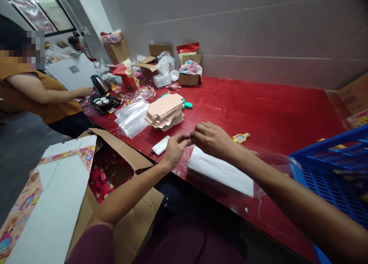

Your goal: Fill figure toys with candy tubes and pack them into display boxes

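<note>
My left hand (176, 150) and my right hand (211, 138) meet fingertip to fingertip above the table's front edge. Both are closed in a pinch at the crumpled end of a clear plastic bag (270, 156); the fingers hide the pinched edge. Inside the bag, below my right forearm, lies a flat white card piece (220, 170) with slits. A white power bank-like block (161, 145) with a cable sits just left of my left hand. Beyond my right wrist lies a yellow toy watch-like piece (240, 137).
A stack of brown cardboard pieces (165, 110) stands beside flat clear bags (132, 118). An open carton (123, 152) of pink-red toy pieces is at left, a blue plastic basket (313, 174) at right. A person (43, 87) reaches toward a kettle (100, 84). Boxes line the wall.
</note>
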### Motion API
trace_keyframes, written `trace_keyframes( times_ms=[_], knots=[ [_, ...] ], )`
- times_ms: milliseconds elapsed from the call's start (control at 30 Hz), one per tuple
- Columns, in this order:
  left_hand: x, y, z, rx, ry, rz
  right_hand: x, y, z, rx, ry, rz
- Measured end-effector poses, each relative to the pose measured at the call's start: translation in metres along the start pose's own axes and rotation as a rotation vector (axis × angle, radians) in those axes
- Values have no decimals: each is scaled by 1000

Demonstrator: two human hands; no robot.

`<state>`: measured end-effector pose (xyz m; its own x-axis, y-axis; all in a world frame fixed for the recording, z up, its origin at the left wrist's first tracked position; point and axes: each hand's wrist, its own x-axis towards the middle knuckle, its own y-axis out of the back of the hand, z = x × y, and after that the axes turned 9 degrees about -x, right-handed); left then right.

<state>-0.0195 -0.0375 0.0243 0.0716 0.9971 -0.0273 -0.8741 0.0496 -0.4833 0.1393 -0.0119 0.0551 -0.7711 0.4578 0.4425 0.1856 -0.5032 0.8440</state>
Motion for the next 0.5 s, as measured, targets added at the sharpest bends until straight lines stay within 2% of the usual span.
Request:
trace_keyframes(
  times_ms=[133, 267, 333, 400, 500],
  knots=[
    [0, -1, 0, 47, 0, -55, 2, 5, 2, -92, 37, -68],
    [2, -4, -2, 47, -5, -44, 1, 4, 1, -48, -18, 1],
    [3, -3, -4, 65, -22, -19, 1, 3, 1, 43, -160, 91],
    [5, -1, -6, 78, -44, 30, 0, 8, 10, 203, -405, 230],
    [9, 5, -8, 70, -61, 136, -9, 28, 48, 548, -832, 458]
  ],
)
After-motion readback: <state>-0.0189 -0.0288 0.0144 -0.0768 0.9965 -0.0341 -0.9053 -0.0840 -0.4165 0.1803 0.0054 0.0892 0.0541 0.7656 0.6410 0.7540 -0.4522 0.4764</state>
